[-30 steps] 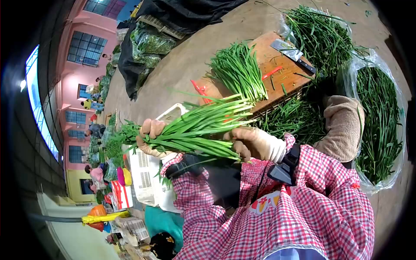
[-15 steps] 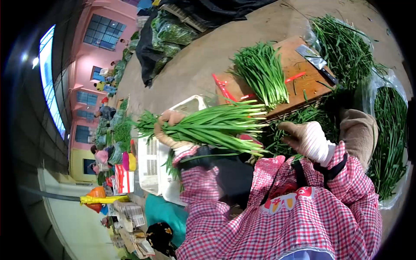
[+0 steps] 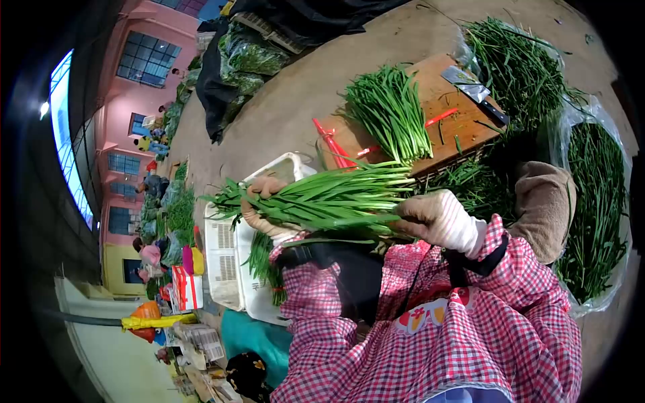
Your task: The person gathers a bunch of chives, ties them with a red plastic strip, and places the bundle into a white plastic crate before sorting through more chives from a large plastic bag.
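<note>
My left hand (image 3: 262,209), in a tan glove, is wrapped around the leafy end of a bunch of Chinese chives (image 3: 329,198). The bunch lies across in front of me, its pale stem ends toward the right. My gloved right hand (image 3: 433,213) is closed at the lower stem ends, its fingertips partly hidden. Beyond them, a second pile of chives (image 3: 393,111) rests on a wooden board (image 3: 437,74) over red ties (image 3: 332,142). A cleaver (image 3: 474,91) with a black handle also lies on the board.
A white plastic crate (image 3: 222,262) stands at left, with tied chives (image 3: 265,262) in it. Loose chives fill plastic bags (image 3: 621,168) at right and lie beside the board. Covered vegetable bags (image 3: 255,50) sit farther back. Other people (image 3: 153,252) are at the far left.
My right hand has moved left from beside the bunch onto its stem ends and closed there. My left hand keeps its hold on the chives. The whole view has shifted slightly.
</note>
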Demonstrator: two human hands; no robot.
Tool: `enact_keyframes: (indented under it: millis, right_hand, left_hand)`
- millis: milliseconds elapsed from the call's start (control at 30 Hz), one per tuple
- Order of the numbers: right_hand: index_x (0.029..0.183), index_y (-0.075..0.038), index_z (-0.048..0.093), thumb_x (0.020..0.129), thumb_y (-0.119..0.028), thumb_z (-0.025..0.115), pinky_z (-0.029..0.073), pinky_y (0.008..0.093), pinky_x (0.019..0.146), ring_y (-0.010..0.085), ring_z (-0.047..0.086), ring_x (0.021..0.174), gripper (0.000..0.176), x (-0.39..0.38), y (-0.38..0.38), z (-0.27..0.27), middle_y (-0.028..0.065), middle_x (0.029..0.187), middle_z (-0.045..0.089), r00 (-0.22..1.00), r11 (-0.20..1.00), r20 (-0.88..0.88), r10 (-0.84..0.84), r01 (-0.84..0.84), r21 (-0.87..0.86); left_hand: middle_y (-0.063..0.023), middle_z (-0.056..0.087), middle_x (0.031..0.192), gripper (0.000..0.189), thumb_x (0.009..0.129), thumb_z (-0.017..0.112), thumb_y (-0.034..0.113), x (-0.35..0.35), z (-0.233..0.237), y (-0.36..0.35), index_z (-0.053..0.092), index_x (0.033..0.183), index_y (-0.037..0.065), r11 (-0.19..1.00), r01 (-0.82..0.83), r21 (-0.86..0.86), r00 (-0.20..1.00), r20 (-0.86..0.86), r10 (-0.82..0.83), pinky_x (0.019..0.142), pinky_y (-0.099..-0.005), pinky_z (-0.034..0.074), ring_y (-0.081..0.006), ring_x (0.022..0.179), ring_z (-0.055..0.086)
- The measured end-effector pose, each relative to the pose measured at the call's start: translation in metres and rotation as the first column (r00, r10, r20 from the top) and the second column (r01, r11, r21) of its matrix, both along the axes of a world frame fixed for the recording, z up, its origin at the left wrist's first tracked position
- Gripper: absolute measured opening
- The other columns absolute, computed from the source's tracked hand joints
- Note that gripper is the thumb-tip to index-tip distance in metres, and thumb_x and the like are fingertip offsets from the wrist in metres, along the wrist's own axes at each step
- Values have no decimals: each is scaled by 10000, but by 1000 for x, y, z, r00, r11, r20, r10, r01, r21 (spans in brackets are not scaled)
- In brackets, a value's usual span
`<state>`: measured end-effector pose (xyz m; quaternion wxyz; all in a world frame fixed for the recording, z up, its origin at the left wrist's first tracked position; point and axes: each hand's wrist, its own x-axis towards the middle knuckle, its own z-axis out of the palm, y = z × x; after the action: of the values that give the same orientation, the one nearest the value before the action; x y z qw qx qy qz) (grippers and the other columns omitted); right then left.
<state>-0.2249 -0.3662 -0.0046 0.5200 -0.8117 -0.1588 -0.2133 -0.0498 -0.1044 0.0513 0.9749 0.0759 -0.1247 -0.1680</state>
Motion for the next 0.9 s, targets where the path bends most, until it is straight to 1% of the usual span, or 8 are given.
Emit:
enact_keyframes:
  millis: [133,233,267,367,500,700,833,900]
  right_hand:
    - [1042,-126,670,857,-269,661,528,419,627,333,657,716,234,-32,-49,-23,123,779,670,915,905,-361,181,-298,-302]
    - [1094,-144,673,859,-276,632,541,448,679,337,676,762,273,-32,-71,-1,133,809,692,632,578,-762,-140,-573,-582]
    - [1102,-141,671,846,-270,651,546,432,681,335,677,765,287,-39,-75,0,158,805,689,738,650,-661,-135,-437,-621]
    - [1096,-133,669,833,-269,669,539,432,656,347,665,730,296,-39,-64,16,158,766,675,924,965,-381,7,-106,-239]
    - [1028,-134,674,844,-261,659,524,441,604,352,650,667,224,-5,-33,11,144,721,655,983,964,-108,-151,122,-237]
    - [1087,-145,650,859,-360,652,526,428,609,338,658,691,313,30,-10,4,139,749,664,952,912,-197,-234,145,-384]
    - [990,-103,682,835,-283,696,531,401,633,336,656,712,238,28,-5,6,132,788,671,986,986,-147,-83,60,-153]
    - [922,-19,688,846,-171,696,507,342,600,231,649,641,170,18,-9,4,126,737,658,978,978,-186,89,-51,203]
  left_hand:
    - [70,543,809,176,786,697,178,4,3,10,537,861,173,998,66,-8,994,90,-65,740,-301,439,-95,724,487]
    - [83,450,742,196,831,672,261,15,1,29,489,823,192,996,46,74,990,128,-55,698,-293,381,-84,679,416]
    - [85,416,722,217,830,669,275,18,2,28,469,794,197,993,28,117,985,164,-47,646,-275,363,-78,652,391]
    - [84,344,673,262,848,648,287,21,6,23,424,743,201,974,104,201,957,248,-153,593,-252,338,-66,607,340]
    - [84,347,714,308,870,627,261,24,12,16,370,709,206,973,147,178,952,240,-188,625,-240,326,-62,606,315]
    - [82,347,763,331,889,616,234,15,20,4,347,698,205,958,164,236,947,235,-220,656,-256,330,-70,611,313]
    - [86,337,701,283,866,646,275,17,18,4,411,727,201,956,180,232,953,200,-228,656,-249,342,-66,614,316]
    - [90,343,676,256,863,647,294,15,17,4,437,757,195,959,221,177,942,217,-257,647,-250,345,-59,628,330]
